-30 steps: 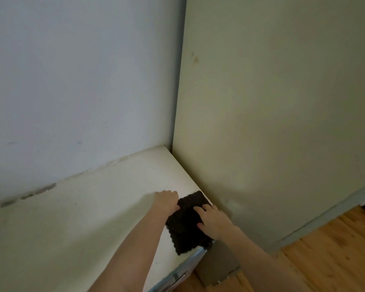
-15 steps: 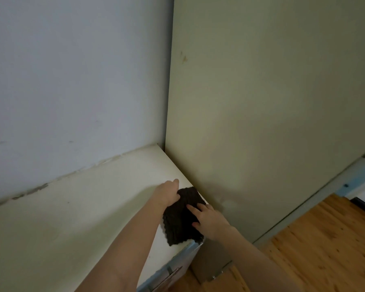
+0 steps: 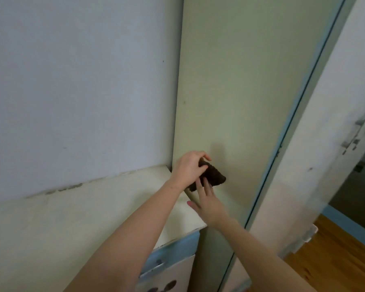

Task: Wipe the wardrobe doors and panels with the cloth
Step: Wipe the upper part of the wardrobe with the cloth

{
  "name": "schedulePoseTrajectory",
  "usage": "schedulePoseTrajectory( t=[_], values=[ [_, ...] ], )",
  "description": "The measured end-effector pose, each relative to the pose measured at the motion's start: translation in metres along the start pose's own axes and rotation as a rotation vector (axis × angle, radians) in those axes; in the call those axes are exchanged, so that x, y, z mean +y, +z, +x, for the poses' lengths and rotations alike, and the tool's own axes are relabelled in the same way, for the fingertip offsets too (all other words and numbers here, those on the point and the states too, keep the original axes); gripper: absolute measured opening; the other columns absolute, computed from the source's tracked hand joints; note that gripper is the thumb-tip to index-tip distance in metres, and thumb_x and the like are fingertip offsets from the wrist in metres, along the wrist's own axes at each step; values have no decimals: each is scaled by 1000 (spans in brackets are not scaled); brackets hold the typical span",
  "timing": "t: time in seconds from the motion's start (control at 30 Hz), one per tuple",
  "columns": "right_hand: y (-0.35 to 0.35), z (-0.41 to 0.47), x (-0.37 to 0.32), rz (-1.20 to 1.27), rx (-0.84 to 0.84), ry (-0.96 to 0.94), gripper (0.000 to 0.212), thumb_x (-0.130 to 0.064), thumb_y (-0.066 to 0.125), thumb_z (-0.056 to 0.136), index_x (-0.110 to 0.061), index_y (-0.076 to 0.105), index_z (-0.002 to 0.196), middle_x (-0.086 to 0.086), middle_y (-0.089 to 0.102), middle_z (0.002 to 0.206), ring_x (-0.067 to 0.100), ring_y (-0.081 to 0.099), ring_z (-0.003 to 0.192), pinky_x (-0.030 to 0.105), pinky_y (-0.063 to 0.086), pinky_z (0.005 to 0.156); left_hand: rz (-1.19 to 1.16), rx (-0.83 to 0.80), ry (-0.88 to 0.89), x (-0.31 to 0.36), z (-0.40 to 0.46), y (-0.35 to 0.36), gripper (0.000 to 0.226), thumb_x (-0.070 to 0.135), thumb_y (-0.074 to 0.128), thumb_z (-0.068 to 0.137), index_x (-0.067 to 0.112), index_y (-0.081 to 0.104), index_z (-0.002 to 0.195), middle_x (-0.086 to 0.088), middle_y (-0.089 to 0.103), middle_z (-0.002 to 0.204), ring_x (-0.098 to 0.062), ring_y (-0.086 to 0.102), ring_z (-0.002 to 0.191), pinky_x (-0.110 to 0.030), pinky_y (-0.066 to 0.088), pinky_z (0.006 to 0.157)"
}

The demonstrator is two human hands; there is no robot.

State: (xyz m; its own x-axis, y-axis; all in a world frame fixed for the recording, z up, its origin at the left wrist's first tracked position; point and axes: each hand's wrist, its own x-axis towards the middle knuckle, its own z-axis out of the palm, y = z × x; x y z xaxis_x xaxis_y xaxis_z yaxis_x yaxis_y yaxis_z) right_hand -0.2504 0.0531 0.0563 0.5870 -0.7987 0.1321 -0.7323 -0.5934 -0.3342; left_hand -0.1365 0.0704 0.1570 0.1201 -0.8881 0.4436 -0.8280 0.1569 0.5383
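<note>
Gripping the dark brown knobbly cloth [image 3: 211, 175] in my left hand [image 3: 188, 168], fingers curled over its top edge, pressed against the pale green flat side panel of the wardrobe [image 3: 240, 91] just above the cream-topped low cabinet [image 3: 72, 218]. Right hand [image 3: 208, 204] open, fingertips [image 3: 198, 183] touching the cloth's lower edge, grasping nothing. Head view only. Judgement: wiping is at the panel's lower corner; most of the panel above looks untouched. To do it well: flatten the bunched cloth for fuller contact, keep even pressure, work in overlapping strokes upward, mind the seam by the grey-white wall [image 3: 82, 81].
</note>
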Motion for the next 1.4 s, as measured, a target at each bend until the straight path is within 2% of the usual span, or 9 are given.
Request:
schedulePoseTrajectory(
  t=[0.2, 0.37, 0.5, 0.6, 0.73, 0.97, 1.07, 1.27, 1.4],
  values=[
    [-107, -27, -26, 155, 427, -144, 75, -57, 32, 97, -18, 3, 154, 12, 0, 161, 30, 1, 149, 45, 23, 118, -272, 368, 102, 121, -10, -57, 24, 29, 64, 78, 41, 57, 97, 14, 65, 90, -9, 59, 91, -32, 48, 80],
    [-199, -53, -34, 186, 831, -219, 56, -40, 37, 95, -19, 27, 146, 13, 24, 153, 33, 45, 125, 47, 48, 92, -439, 559, 266, 218, -3, -88, 24, 30, 66, 77, 41, 57, 96, 9, 65, 89, -10, 59, 90, -34, 50, 80],
    [-268, -64, -27, 150, 1001, -185, 46, -20, 52, 94, -12, 38, 136, 18, 42, 138, 36, 45, 122, 50, 43, 97, -421, 645, 377, 286, 9, -104, 22, 28, 65, 79, 36, 59, 98, 15, 64, 88, -7, 55, 90, -24, 46, 75],
    [-312, -62, -11, -17, 1137, -146, 40, -34, 43, 97, -18, 46, 134, 18, 44, 136, 36, 39, 128, 48, 38, 101, -461, 672, 434, 316, 31, -114, 22, 28, 65, 79, 36, 59, 98, 11, 65, 89, -8, 57, 88, -28, 49, 75],
    [-363, -56, 15, -52, 1230, -184, 50, -45, 31, 94, -24, 43, 138, 19, 39, 139, 36, 35, 134, 49, 36, 106, -553, 705, 534, 345, 61, -118, 21, 26, 67, 80, 34, 60, 98, 12, 66, 88, -10, 60, 89, -32, 50, 81],
    [-444, -12, 54, 34, 1461, -383, 65, -33, 68, 85, -18, 28, 134, 17, 25, 144, 37, 45, 123, 51, 43, 101, -618, 653, 733, 404, 115, -116, 23, 20, 68, 80, 29, 60, 100, 12, 67, 83, -4, 60, 79, -22, 50, 77],
    [-490, 4, 60, 81, 1576, -451, 67, -35, 66, 82, -18, 23, 132, 5, 18, 141, 39, 50, 116, 52, 47, 95, -562, 685, 815, 433, 142, -122, 21, 20, 68, 80, 26, 61, 100, 14, 66, 82, 1, 59, 81, -22, 50, 78],
    [-579, 26, 72, 85, 1712, -615, 68, -36, 60, 89, -20, 16, 138, 11, 16, 147, 38, 47, 120, 53, 45, 96, -419, 827, 1034, 485, 185, -141, 19, 24, 59, 88, 18, 58, 107, 13, 65, 91, 1, 61, 89, -24, 52, 78],
    [-652, 34, 75, 137, 1736, -759, 73, -25, 53, 88, -12, 14, 148, 20, 15, 154, 39, 26, 140, 56, 33, 109, -308, 1071, 1109, 504, 216, -155, 19, 24, 47, 94, 12, 50, 109, 11, 60, 92, -1, 59, 87, -12, 47, 72]
  ],
)
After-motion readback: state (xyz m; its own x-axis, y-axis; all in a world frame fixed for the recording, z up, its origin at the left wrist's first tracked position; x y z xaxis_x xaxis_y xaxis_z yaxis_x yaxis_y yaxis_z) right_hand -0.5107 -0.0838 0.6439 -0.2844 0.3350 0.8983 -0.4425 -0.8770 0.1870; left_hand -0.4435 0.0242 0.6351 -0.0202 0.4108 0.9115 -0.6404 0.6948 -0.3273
